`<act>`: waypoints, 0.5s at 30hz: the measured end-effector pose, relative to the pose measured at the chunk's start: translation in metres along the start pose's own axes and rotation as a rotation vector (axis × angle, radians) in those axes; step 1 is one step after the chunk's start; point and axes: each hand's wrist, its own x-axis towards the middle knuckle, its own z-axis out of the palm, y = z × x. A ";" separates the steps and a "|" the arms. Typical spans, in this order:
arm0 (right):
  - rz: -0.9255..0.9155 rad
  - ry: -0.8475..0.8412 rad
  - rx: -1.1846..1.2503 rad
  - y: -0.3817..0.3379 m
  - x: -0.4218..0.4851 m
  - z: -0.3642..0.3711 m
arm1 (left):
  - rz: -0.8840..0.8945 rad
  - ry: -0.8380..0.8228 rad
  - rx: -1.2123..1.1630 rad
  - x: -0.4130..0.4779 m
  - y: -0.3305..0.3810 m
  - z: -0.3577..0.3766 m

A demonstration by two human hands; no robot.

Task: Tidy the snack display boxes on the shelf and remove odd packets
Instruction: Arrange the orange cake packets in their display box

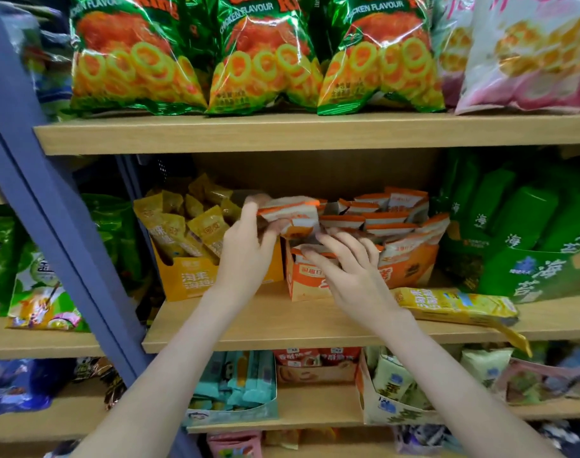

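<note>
- While the left hand (245, 249) gripped orange packets (288, 213) above the orange box (410, 272), tidying appeared partly done.
- The right hand (348, 269), fingers straight, touched that box's front.
- A yellow packet (457, 305) lay loose just right; removal seemingly remained.

Left hand (245, 256) and right hand (351, 276): fingers are long and slim. Left forearm (169, 352) and right forearm (447, 375) are slender, bare along their whole visible length, from lower edge to wrist.
</note>
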 end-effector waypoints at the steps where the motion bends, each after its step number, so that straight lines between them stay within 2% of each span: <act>1: 0.001 0.030 -0.014 -0.001 -0.002 0.001 | 0.031 -0.064 0.021 0.001 0.000 0.000; 3: 0.014 0.103 -0.045 -0.003 -0.003 0.004 | 0.103 -0.151 0.065 0.006 0.001 -0.002; 6: 0.040 0.140 -0.047 -0.007 0.002 0.006 | 0.111 -0.166 0.062 0.010 0.007 -0.004; 15: 0.033 0.081 -0.018 -0.001 0.001 0.015 | -0.066 0.092 -0.210 -0.029 0.007 0.019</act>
